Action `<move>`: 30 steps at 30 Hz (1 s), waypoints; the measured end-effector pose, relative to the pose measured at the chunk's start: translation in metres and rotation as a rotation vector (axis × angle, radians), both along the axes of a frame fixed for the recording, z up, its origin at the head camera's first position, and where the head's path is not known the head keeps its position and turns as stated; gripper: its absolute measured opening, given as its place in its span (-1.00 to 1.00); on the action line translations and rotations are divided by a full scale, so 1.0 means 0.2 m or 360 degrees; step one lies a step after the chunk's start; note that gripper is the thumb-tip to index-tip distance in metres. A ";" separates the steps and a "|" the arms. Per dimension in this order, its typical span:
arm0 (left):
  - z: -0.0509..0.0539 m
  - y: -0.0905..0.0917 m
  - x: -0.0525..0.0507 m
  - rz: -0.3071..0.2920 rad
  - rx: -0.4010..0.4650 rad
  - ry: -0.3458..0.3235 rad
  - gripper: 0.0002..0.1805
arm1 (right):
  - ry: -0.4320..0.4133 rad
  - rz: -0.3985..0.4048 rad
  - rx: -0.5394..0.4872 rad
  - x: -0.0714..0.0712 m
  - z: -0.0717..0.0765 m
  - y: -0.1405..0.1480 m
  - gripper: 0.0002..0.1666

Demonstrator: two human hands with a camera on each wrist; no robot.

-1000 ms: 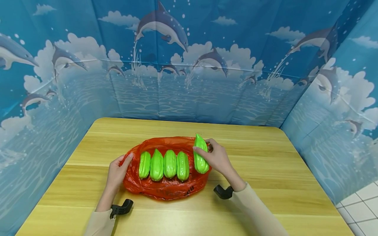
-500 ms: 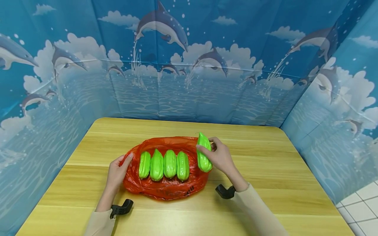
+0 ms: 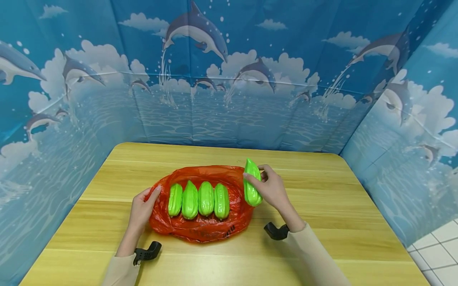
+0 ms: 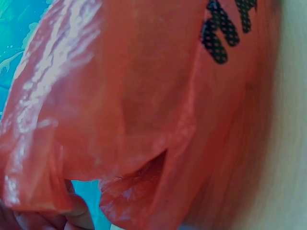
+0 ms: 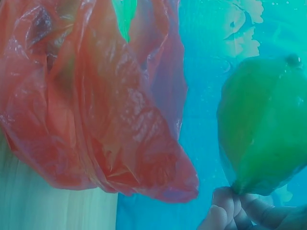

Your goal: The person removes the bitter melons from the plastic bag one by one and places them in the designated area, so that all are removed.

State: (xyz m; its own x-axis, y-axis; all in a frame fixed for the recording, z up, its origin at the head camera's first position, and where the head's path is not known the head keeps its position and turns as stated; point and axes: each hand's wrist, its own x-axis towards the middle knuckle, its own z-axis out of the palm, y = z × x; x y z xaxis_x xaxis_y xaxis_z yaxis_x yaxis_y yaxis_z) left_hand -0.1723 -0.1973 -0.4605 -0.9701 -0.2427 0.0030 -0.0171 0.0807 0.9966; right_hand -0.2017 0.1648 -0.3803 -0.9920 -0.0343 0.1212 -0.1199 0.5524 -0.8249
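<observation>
A red plastic bag (image 3: 200,232) lies spread on the table, with several green ridged vegetables in a row on it, one of them (image 3: 206,198) near the middle. The left hand (image 3: 142,206) pinches the bag's left edge between thumb and fingers; in the left wrist view the red film (image 4: 120,96) fills most of the picture. Over the bag's right edge, the right hand (image 3: 270,186) holds another green vegetable (image 3: 252,182) upright, thumb in front. That vegetable (image 5: 264,124) appears beside the bag (image 5: 120,120) in the right wrist view, fingertips at its end.
The wooden table (image 3: 322,206) extends on both sides of the bag and in front of it. A blue curtain with dolphins (image 3: 229,115) stands behind and beside the table. Black camera mounts (image 3: 147,252) sit on both wrists. White floor tiles (image 3: 441,242) show at the lower right.
The right hand has moved a little to the right with the green vegetable, from above the bag's right part to its right edge. The left hand and the vegetables in the row have stayed put.
</observation>
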 end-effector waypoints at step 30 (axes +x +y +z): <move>0.00 0.00 0.00 -0.0008 -0.0010 -0.0024 -0.48 | -0.0018 -0.0118 0.0035 -0.01 -0.01 0.13 -0.27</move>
State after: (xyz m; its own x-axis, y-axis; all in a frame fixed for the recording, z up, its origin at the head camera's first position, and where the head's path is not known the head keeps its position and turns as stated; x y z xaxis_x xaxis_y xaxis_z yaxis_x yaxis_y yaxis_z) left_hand -0.1717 -0.1965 -0.4596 -0.9712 -0.2380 -0.0102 -0.0318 0.0870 0.9957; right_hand -0.2038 0.1906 -0.3817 -0.9932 0.0368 0.1102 -0.0688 0.5777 -0.8134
